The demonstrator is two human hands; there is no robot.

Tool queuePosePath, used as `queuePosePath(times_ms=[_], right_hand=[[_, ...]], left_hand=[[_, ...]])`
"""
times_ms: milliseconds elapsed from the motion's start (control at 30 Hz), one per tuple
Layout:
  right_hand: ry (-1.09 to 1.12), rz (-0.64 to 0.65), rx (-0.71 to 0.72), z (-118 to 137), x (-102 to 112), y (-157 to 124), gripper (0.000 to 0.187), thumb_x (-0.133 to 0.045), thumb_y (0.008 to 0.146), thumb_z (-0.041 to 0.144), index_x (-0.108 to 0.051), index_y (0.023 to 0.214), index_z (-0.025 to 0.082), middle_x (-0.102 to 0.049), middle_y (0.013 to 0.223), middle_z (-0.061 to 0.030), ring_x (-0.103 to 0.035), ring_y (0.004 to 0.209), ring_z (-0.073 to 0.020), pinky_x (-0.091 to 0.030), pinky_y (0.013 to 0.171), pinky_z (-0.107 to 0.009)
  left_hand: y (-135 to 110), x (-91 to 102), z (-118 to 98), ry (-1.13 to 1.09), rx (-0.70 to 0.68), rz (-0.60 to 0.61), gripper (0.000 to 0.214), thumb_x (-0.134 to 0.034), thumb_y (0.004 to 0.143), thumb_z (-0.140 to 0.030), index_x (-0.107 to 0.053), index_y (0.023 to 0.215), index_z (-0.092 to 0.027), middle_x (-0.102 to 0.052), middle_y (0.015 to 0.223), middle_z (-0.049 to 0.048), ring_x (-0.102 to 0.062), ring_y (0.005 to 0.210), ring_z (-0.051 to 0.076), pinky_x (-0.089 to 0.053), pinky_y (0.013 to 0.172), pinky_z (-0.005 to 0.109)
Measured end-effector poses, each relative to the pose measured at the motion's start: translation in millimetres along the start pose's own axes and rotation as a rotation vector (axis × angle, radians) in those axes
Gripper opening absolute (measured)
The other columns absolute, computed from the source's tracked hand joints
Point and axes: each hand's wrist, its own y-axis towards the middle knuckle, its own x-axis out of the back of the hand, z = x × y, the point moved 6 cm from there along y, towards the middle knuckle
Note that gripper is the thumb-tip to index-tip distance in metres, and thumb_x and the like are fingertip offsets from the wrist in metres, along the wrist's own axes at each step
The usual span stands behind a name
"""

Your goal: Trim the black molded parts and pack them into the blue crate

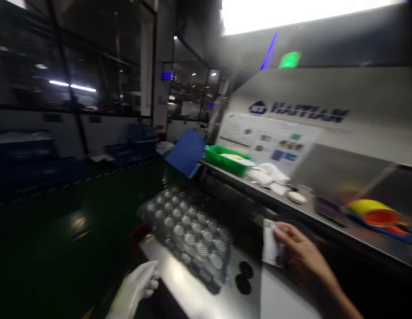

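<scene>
My right hand (297, 248) is bare and pinches a small white piece (270, 248), perhaps a label or packet, above the steel counter. My left hand (139, 283) wears a white glove and rests at the near left edge of the steel surface (182, 283); its fingers are partly curled and seem to hold nothing. Between the hands lies a clear plastic tray (189, 230) with several rows of round pockets, tilted over the counter. Two small dark discs (244, 277) lie on the steel just right of the tray. The picture is blurred by motion.
A machine panel (325, 119) with a blue logo and a pasted sheet rises at the right. On its ledge sit a green bin (226, 159), white cloths (267, 175), and yellow and orange scoops (375, 212). A blue board (186, 153) leans by the bin. Blue crates stand far left across the dark green floor.
</scene>
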Motion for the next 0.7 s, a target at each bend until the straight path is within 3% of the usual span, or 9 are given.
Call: queuePosePath(times_ms=[67, 133, 233, 333, 433, 567, 700], right_hand=[[0.013, 0.212, -0.099, -73, -139, -24, 0.034, -0.083, 0.065, 0.032, -0.055, 0.079, 0.019, -0.051, 0.065, 0.0029, -0.045, 0.052, -0.0075, -0.032, 0.045, -0.019], [0.044, 0.388, -0.207, -136, -261, -59, 0.042, -0.084, 0.064, 0.035, -0.046, 0.073, 0.019, -0.047, 0.063, 0.0048, -0.043, 0.053, -0.0087, -0.034, 0.047, -0.020], [0.062, 0.591, -0.357, -201, -399, -115, 0.047, -0.082, 0.065, 0.039, -0.040, 0.071, 0.020, -0.049, 0.065, 0.0044, -0.047, 0.058, -0.0104, -0.041, 0.054, -0.022], [0.029, 0.758, -0.473, -240, -496, -165, 0.048, -0.082, 0.065, 0.040, -0.039, 0.072, 0.020, -0.054, 0.069, 0.0034, -0.051, 0.064, -0.0105, -0.044, 0.060, -0.021], [-0.038, 0.936, -0.557, -269, -577, -209, 0.050, -0.084, 0.064, 0.041, -0.039, 0.073, 0.020, -0.055, 0.070, 0.0036, -0.053, 0.063, -0.0102, -0.043, 0.059, -0.020], [-0.131, 1.208, -0.589, -295, -679, -256, 0.048, -0.083, 0.065, 0.045, -0.043, 0.075, 0.020, -0.057, 0.070, 0.0026, -0.055, 0.063, -0.0123, -0.045, 0.061, -0.024], [-0.159, 1.471, -0.516, -314, -777, -274, 0.042, -0.083, 0.066, 0.047, -0.061, 0.086, 0.017, -0.064, 0.081, -0.0014, -0.058, 0.075, -0.0153, -0.045, 0.075, -0.027]], left_hand=[[-13, 58.5, 1, -0.070, -0.023, 0.011, 0.052, -0.065, 0.078, -0.050, -0.061, 0.113, -0.012, -0.065, 0.095, 0.0096, -0.061, 0.079, 0.017, -0.049, 0.075, 0.029], [-28, 114.4, -1, -0.125, -0.028, -0.015, 0.053, -0.064, 0.081, -0.048, -0.058, 0.117, -0.011, -0.064, 0.102, 0.0114, -0.061, 0.084, 0.016, -0.047, 0.077, 0.028], [-57, 190.2, -15, -0.245, -0.065, -0.038, 0.058, -0.064, 0.082, -0.046, -0.051, 0.128, -0.013, -0.059, 0.121, 0.0152, -0.060, 0.101, 0.020, -0.048, 0.085, 0.030], [-76, 259.0, -35, -0.370, -0.134, -0.087, 0.059, -0.063, 0.082, -0.049, -0.051, 0.130, -0.018, -0.058, 0.125, 0.0149, -0.062, 0.101, 0.022, -0.051, 0.077, 0.030], [-79, 330.2, -43, -0.443, -0.136, -0.280, 0.056, -0.070, 0.074, -0.051, -0.062, 0.114, -0.013, -0.066, 0.103, 0.0143, -0.065, 0.082, 0.021, -0.051, 0.063, 0.027], [-73, 426.6, -44, -0.509, -0.173, -0.615, 0.048, -0.076, 0.065, -0.049, -0.067, 0.088, -0.008, -0.061, 0.068, 0.0065, -0.056, 0.057, 0.013, -0.040, 0.048, 0.021], [-47, 519.9, -53, -0.571, -0.220, -0.809, 0.054, -0.079, 0.053, -0.054, -0.066, 0.081, -0.010, -0.057, 0.061, 0.0028, -0.051, 0.052, 0.012, -0.038, 0.048, 0.023]])
